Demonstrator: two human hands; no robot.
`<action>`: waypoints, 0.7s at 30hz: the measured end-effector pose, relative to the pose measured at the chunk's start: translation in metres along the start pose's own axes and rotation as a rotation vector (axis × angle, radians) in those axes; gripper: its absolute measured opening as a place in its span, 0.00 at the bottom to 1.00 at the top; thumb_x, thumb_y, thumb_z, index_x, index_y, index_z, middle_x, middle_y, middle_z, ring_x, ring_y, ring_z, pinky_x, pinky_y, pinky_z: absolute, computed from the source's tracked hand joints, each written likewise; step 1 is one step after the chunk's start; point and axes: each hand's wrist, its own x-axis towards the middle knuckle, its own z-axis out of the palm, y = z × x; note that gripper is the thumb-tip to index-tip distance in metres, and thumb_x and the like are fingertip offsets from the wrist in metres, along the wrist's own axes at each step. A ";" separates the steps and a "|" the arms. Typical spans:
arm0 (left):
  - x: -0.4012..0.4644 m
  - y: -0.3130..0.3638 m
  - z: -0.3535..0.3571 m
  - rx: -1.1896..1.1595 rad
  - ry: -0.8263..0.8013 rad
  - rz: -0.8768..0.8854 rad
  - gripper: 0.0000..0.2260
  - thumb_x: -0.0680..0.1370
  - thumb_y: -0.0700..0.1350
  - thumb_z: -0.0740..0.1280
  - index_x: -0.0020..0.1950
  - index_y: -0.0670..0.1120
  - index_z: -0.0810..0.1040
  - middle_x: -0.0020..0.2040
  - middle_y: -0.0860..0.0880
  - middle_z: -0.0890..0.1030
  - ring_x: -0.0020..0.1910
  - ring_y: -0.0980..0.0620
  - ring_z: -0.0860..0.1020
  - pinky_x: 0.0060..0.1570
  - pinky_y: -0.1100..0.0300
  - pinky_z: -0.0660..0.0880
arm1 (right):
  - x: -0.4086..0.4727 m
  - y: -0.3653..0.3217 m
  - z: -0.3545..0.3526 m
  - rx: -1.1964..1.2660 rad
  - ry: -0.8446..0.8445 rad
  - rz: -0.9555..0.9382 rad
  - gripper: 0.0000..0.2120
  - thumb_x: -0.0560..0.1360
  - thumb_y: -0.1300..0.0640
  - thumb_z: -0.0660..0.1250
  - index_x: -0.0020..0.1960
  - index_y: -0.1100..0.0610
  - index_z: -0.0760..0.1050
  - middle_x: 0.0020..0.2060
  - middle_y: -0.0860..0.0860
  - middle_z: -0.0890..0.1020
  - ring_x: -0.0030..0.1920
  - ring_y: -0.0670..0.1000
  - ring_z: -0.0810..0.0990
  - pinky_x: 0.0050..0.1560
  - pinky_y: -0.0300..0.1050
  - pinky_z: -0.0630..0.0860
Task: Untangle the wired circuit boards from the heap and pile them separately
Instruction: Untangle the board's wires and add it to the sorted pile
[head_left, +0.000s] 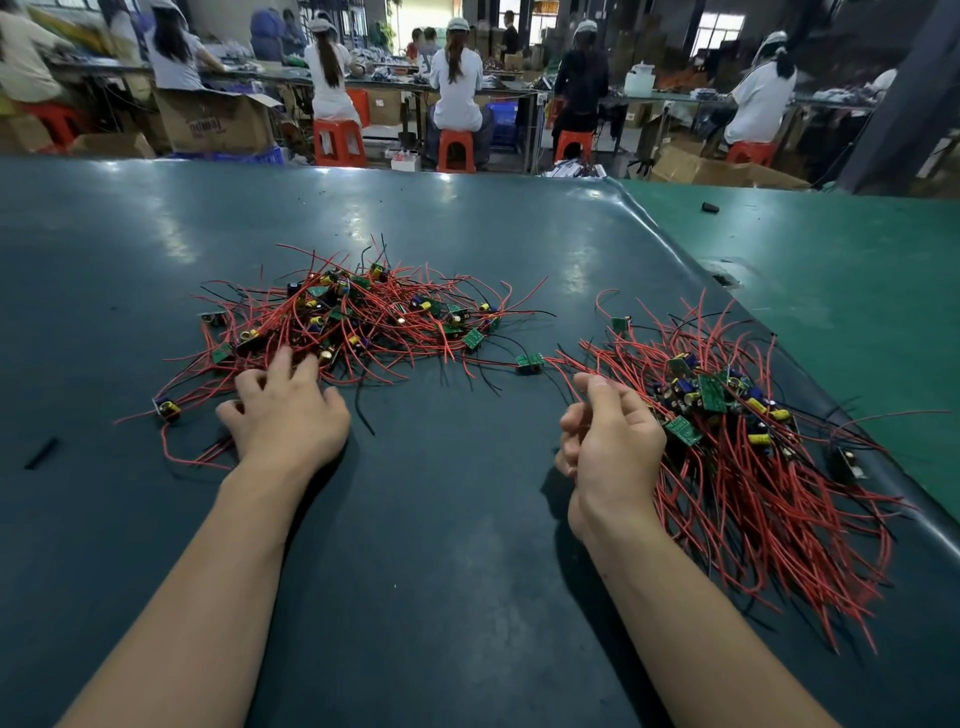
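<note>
A tangled heap of small green circuit boards with red and black wires (358, 317) lies on the dark table (441, 519) at centre left. My left hand (285, 410) rests at its near edge, fingers spread into the red wires. A second pile of wired boards (737, 441) lies at the right, wires fanned toward me. My right hand (608, 441) sits at that pile's left edge, fingers curled around red wires. One lone board (530, 361) lies between the two piles, its wire running toward my right hand.
A stray board (167, 409) lies left of my left hand, and a short black piece (41, 453) sits further left. A green mat (831, 291) covers the table's right side. Several people sit on red stools at benches beyond the far edge.
</note>
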 end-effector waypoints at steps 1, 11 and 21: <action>0.000 0.001 0.001 0.006 -0.006 0.010 0.20 0.82 0.52 0.55 0.74 0.50 0.66 0.76 0.50 0.63 0.70 0.41 0.59 0.65 0.43 0.59 | 0.000 0.000 0.000 -0.004 -0.003 -0.001 0.08 0.82 0.59 0.60 0.46 0.58 0.75 0.22 0.47 0.74 0.19 0.45 0.63 0.21 0.33 0.58; -0.006 0.009 0.001 -0.172 0.299 0.035 0.11 0.79 0.53 0.66 0.50 0.47 0.81 0.58 0.44 0.77 0.60 0.41 0.65 0.57 0.45 0.60 | -0.004 -0.001 0.000 -0.084 -0.053 0.013 0.08 0.81 0.60 0.61 0.45 0.57 0.76 0.23 0.48 0.74 0.20 0.45 0.63 0.21 0.34 0.58; -0.053 0.046 -0.007 -0.660 0.445 0.814 0.04 0.76 0.40 0.67 0.47 0.40 0.80 0.45 0.49 0.78 0.46 0.47 0.74 0.50 0.54 0.64 | -0.012 0.003 0.005 -0.222 -0.434 0.117 0.20 0.78 0.42 0.61 0.46 0.58 0.80 0.27 0.51 0.80 0.21 0.46 0.70 0.20 0.34 0.62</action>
